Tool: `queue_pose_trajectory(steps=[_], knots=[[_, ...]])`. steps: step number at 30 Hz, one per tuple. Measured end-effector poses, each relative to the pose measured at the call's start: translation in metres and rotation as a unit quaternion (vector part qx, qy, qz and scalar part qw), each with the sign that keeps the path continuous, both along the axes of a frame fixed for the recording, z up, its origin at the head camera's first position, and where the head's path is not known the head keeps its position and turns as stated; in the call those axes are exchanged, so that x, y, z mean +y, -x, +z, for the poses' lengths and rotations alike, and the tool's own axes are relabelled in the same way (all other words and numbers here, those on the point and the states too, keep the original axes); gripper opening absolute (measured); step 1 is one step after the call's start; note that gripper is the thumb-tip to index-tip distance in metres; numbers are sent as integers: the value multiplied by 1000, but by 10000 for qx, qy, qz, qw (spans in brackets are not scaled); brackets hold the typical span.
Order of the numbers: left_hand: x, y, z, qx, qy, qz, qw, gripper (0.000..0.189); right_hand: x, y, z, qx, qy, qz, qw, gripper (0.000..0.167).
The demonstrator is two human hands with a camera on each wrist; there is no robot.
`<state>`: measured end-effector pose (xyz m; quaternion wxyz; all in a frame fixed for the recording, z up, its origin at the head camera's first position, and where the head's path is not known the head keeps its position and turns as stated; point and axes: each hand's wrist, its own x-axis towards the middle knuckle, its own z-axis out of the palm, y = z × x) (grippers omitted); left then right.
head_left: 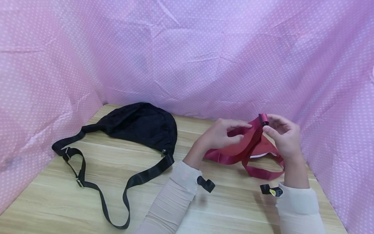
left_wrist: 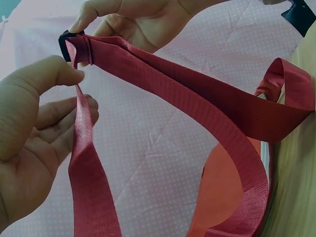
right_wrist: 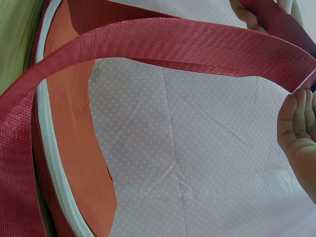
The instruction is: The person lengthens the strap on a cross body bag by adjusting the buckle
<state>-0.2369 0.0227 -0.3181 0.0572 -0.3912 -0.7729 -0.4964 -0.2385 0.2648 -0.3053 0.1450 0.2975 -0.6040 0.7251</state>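
A red bag (head_left: 264, 146) with a white zip lies at the right of the wooden table, its wide red strap (left_wrist: 163, 81) raised in loops above it. My left hand (head_left: 225, 133) pinches one length of that strap between thumb and finger, just below a black strap buckle (left_wrist: 64, 45). On the other side, my right hand (head_left: 284, 135) holds the buckle by the thumb and fingertips, with the strap running through it. The right wrist view shows the white zip (right_wrist: 54, 143) along the bag's orange-red panel (right_wrist: 81, 133); part of my right hand is out of frame there.
To the left lies a black waist bag (head_left: 140, 125), its long black strap (head_left: 102, 195) with metal sliders trailing toward the front. Pink dotted cloth (head_left: 187, 58) hangs round the back and sides of the table (head_left: 233, 208).
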Motion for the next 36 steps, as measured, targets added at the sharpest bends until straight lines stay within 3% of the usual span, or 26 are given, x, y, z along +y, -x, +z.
queue_pose_trajectory(steps=[5, 12, 17, 24, 30, 36], knots=[[0, 0, 0, -189, -237, 93, 9995, 31, 1, 0, 1, 6, 143, 48, 9999, 30], [-3, -1, 1, 224, 358, 474, 9980, 31, 1, 0, 1, -23, 44, 7, 10000, 29], [-2, -1, 2, 236, 262, 401, 9986, 32, 1, -2, 1, -61, -17, -11, 10000, 32], [3, -3, 3, 0, -468, 243, 9986, 29, -5, -4, -1, -395, -598, -171, 9973, 36], [8, -4, 1, -179, -1048, 229, 9941, 18, -7, -3, -4, -679, -936, 65, 9933, 31], [11, -4, 0, -246, -1248, 390, 9911, 13, -7, -2, -6, -547, -921, 139, 9941, 31]])
